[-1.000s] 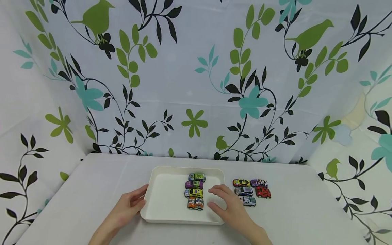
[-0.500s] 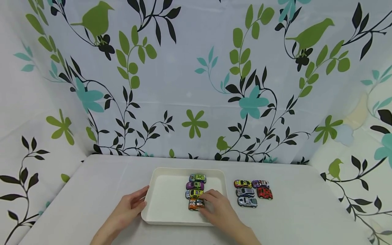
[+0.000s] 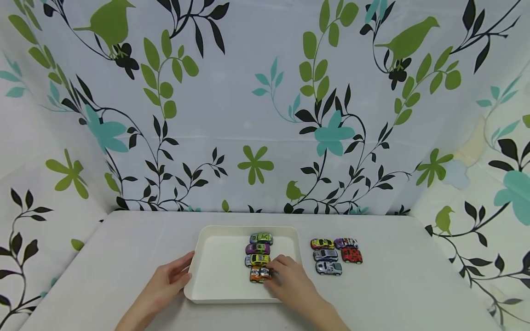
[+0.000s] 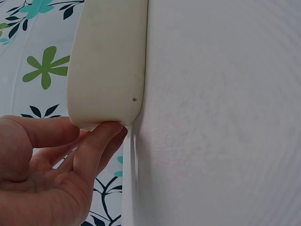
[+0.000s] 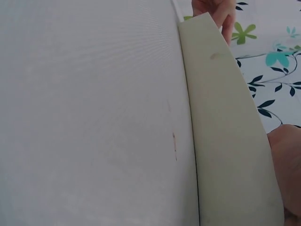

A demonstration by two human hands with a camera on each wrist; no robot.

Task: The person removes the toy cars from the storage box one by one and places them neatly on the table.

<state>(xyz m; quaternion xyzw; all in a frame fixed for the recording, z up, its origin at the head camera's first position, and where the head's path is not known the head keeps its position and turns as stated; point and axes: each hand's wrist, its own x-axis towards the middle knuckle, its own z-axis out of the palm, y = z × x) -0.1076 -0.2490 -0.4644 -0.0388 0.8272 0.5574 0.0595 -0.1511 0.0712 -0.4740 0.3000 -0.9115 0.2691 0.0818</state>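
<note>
Before patterned cloth (image 3: 223, 110), the left hand (image 3: 164, 283) grips a tray (image 3: 217, 269), the right hand (image 3: 292, 284) a partly hidden orange car (image 3: 257, 274).

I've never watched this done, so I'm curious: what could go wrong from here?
The right hand appears to pinch the orange car, right beside the yellow car, so moving one might nudge the other.
The left hand touches the end of the white tray; a push there could slide it and jostle the row of cars inside.
</note>
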